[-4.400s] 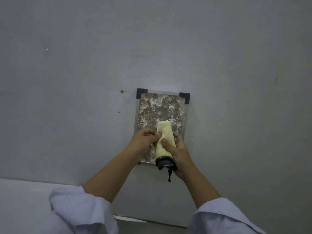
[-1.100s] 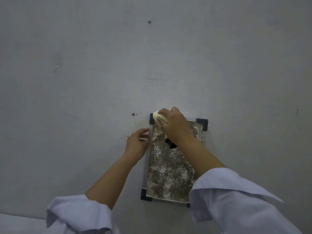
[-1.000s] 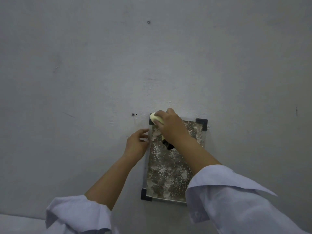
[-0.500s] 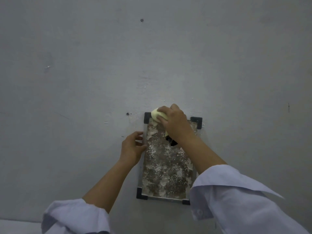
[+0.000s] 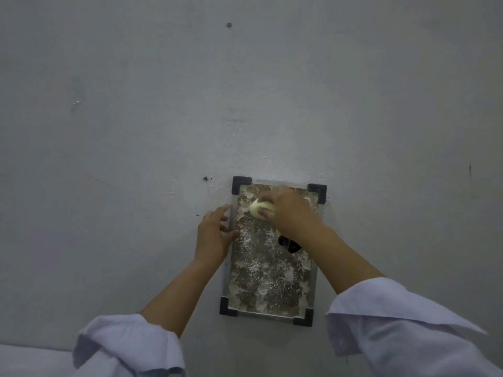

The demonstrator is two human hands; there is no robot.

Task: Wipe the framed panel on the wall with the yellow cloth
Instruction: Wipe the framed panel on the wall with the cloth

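I see the grey wall (image 5: 245, 91) filling nearly the whole head view, scuffed and pitted, with a small screw head (image 5: 229, 24) up at twelve o'clock and another dark fastener (image 5: 205, 178) just off the panel's upper-left corner, at ten o'clock from it. The framed panel (image 5: 269, 270) hangs flat on the wall a little below and right of centre, toward five o'clock from the middle of the view; its face is blotchy brown with white powdery patches, and black corner brackets (image 5: 241, 184) clip all four corners. Two white sleeves (image 5: 402, 322) come in from the bottom edge at seven and five o'clock, rolled back from the forearms.

My right hand (image 5: 288, 213) lies over the panel's upper part, at about twelve o'clock on its face, fingers curled round the yellow cloth (image 5: 260, 208), which is bunched into a wad and pressed against the surface. A dark object (image 5: 290, 244) pokes out under the wrist; I cannot tell what it is. My left hand (image 5: 215, 235) rests on the panel's left edge at nine o'clock, fingers loosely spread and straight, thumb touching the frame, holding nothing.
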